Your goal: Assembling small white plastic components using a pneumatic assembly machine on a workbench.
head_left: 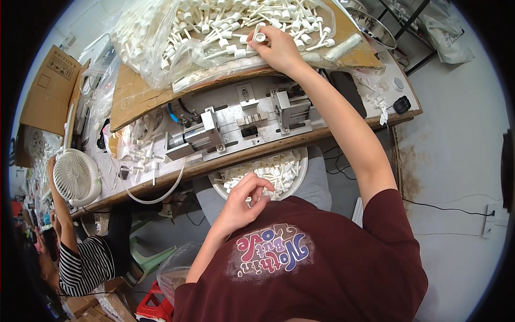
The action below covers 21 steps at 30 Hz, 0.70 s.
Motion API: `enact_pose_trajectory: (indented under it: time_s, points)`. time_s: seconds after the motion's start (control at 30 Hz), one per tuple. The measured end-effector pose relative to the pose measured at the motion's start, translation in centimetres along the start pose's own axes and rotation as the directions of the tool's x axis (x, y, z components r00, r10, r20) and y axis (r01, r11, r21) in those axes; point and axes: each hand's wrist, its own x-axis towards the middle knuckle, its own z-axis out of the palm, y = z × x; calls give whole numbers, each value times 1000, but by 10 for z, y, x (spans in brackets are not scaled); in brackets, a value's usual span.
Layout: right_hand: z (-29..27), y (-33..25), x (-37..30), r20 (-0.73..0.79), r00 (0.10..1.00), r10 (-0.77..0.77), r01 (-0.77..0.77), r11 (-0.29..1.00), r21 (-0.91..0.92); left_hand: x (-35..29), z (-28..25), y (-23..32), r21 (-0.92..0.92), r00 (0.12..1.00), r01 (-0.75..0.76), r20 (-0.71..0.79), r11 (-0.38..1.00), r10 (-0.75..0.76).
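My right hand (277,49) reaches over the far edge of the bench and pinches a white plastic part (259,37) with a round, cup-shaped end. It is at the near side of a large heap of similar white stemmed parts (225,24), which lies in clear plastic on a cardboard sheet (140,95). My left hand (242,206) hovers at the near rim of a white bowl (304,177) in my lap. Its fingers are loosely curled, thumb and fingertips apart, with nothing visible between them. The bowl is full of white parts (276,170).
A metal fixture (249,129) with clamp blocks spans the bench's front edge. Loose white parts (142,161) and a white fan (76,177) are to its left. A black object (402,104) sits at the right corner. Another person in a striped shirt (86,264) works at the left.
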Motion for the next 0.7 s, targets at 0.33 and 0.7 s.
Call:
enact_pose_trajectory:
  time_s: [0.33,0.7]
  points:
    - [-3,3,-6,-7,1000,9,-8,996,85,6,2,9,-17,990,-137,19,990,137]
    - [-9,-10,-9,-28,998,56,-51,984,171,6,1,11,-235,993,-44,95,971,68]
